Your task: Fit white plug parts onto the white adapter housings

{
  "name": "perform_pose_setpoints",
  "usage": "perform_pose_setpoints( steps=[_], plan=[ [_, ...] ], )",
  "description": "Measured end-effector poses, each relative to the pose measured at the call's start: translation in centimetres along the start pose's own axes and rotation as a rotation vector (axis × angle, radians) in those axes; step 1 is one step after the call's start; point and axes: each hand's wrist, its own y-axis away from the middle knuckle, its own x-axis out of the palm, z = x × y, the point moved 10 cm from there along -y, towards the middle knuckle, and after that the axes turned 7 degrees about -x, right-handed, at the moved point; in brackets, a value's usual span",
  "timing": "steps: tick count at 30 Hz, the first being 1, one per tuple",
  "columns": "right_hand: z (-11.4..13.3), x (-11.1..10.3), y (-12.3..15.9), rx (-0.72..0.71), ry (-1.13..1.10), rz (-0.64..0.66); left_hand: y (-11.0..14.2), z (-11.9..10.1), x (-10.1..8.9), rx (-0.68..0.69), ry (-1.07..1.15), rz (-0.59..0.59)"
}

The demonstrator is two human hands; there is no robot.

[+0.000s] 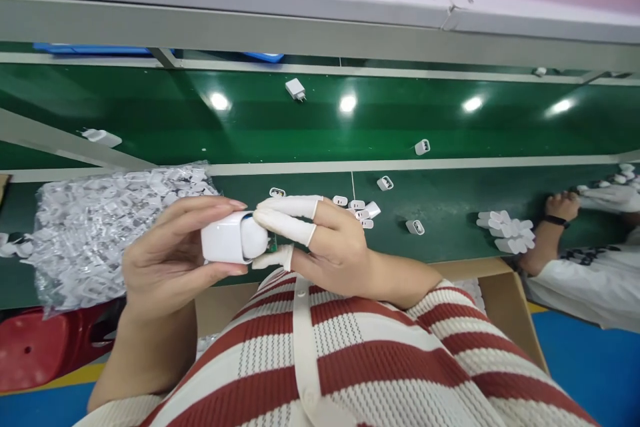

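My left hand point(155, 257) grips a glossy white charger housing point(220, 240) between thumb and fingers, its open end facing right. At that opening my right hand point(337, 240), with white finger cots on several fingers, pinches a small green circuit board point(273, 244). A rounded white part point(255, 240) sits at the mouth of the housing, partly inside it. The fingers hide most of the board, and how deep it sits cannot be seen. Just beyond the right hand, a cluster of white charger pieces point(357, 205) lies on the green bench.
A clear plastic bag of white parts point(115, 227) lies at left, above a red stool point(45, 347). Loose chargers point(295, 89) dot the green belt. White housings point(506, 230) stand at right near a co-worker's hand point(563, 205). A cardboard box point(510, 307) is below the bench.
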Motion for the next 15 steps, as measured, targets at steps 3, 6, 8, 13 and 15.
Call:
perform_pose_setpoints(
  steps=[3, 6, 8, 13, 15],
  plan=[
    [-0.2, 1.4, 0.1, 0.042, 0.064, 0.118, -0.2, 0.4, 0.2, -0.008, 0.020, -0.013],
    [-0.2, 3.6, 0.3, 0.044, 0.065, 0.233, -0.1, 2.2, 0.6, -0.099, 0.113, -0.076],
    [-0.6, 5.2, 0.7, 0.048, 0.017, 0.278, 0.3, 4.7, 1.2, -0.204, 0.222, -0.131],
    [-5.3, 8.0, 2.4, 0.263, -0.295, 0.092, 2.4, 11.7, 3.8, -0.418, 0.475, -0.238],
    [-9.6, 8.8, 3.6, 0.460, -0.374, -0.028, 2.5, 13.3, 4.9, -0.408, 0.456, -0.260]
  ],
)
